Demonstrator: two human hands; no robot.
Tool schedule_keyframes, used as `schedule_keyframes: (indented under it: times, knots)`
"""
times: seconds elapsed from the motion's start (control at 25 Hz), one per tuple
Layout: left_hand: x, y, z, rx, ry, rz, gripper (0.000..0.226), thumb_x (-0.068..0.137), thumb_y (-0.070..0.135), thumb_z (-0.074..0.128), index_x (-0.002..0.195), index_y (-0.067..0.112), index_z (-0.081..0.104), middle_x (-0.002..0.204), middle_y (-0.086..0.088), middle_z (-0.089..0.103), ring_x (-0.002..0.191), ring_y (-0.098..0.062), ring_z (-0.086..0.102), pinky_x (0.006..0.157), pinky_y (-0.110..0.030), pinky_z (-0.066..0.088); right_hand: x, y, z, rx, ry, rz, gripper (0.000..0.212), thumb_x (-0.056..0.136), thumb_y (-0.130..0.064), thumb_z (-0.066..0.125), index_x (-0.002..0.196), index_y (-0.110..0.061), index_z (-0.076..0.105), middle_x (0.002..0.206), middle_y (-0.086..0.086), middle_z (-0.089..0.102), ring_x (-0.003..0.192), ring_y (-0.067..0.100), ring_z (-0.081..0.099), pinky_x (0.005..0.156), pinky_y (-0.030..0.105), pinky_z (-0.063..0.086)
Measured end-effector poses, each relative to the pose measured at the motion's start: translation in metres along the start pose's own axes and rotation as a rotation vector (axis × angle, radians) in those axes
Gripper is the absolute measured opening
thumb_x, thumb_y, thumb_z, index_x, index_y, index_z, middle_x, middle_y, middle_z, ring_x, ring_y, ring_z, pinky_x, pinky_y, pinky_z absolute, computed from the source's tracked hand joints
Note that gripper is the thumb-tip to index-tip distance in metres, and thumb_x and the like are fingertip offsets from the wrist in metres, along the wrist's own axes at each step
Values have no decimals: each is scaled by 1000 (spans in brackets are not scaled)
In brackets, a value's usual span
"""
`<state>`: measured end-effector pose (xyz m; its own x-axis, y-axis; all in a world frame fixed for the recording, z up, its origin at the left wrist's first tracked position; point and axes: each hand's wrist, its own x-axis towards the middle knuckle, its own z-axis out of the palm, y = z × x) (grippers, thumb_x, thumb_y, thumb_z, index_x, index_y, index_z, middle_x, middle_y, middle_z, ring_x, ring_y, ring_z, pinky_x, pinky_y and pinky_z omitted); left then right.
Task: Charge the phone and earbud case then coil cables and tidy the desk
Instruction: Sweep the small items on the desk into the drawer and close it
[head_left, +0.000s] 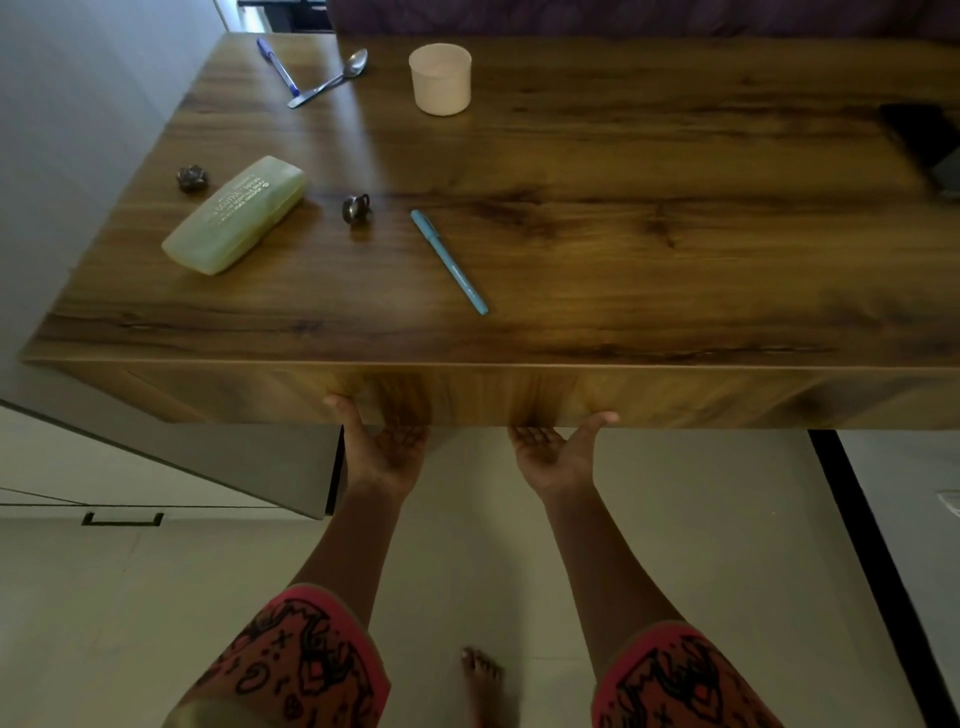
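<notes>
Head view: both hands sit palm-up under the near edge of the wood-grain desk (623, 234). Left hand (387, 447) and right hand (553, 449) each have a thumb on the brown front panel (519, 395); fingers are tucked beneath and hidden, so can't tell if they grip. My read: pulling a drawer or shifting the desk. No cables or earbud case in sight. A dark flat slab (930, 150) at the right edge may be the phone, too blurred to confirm. On top: pale green plastic glasses case (234, 215) near the left edge, teal pen (449, 262) nearer the near edge, pale pink plastic cup (440, 78) towards the far edge, steel spoon (332, 78) and blue pen (277, 66) by the far-left corner. Pull level, both sides evenly and slowly: a jerk or tilt could roll the pens off
</notes>
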<state>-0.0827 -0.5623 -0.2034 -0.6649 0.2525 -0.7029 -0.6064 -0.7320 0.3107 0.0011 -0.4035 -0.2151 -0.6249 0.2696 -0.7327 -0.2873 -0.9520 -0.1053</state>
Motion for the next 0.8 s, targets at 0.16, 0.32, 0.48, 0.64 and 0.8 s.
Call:
schedule_keyframes:
  times: [0.16,0.32,0.48,0.64,0.8]
  knots:
    - [1,0,1,15,4,21,105,70,70,58,146,13,14,146,-18,31,132,-36,37,111,-51,29,1,0,2,-13,-4,-17,116,70,-80,40,145,1,6,153,21,16,140,35,21,116,49,19]
    - [-7,-4,-15,48,-10,49,98,72,69,56,144,15,18,131,-17,43,114,-33,50,108,-49,35,-6,5,-13,-17,-9,-46,116,69,-81,39,146,-2,6,153,20,17,139,35,23,114,50,21]
    - [-46,-14,-58,92,-7,24,92,75,71,51,141,14,23,119,-17,50,108,-31,53,110,-44,33,-43,17,-53,-56,30,-30,113,70,-80,34,145,1,8,153,21,17,140,36,22,115,50,21]
    - [-92,-24,-97,64,6,-17,97,73,72,51,143,12,22,145,-20,33,132,-33,37,114,-45,27,-86,31,-91,-52,61,-45,111,72,-80,32,144,2,10,152,22,19,139,37,24,114,50,23]
    - [-135,-34,-141,46,9,-60,113,66,75,53,142,-1,18,145,-20,33,133,-31,36,115,-43,25,-128,44,-135,-42,51,-52,110,72,-80,32,144,2,13,150,22,23,137,37,28,113,51,24]
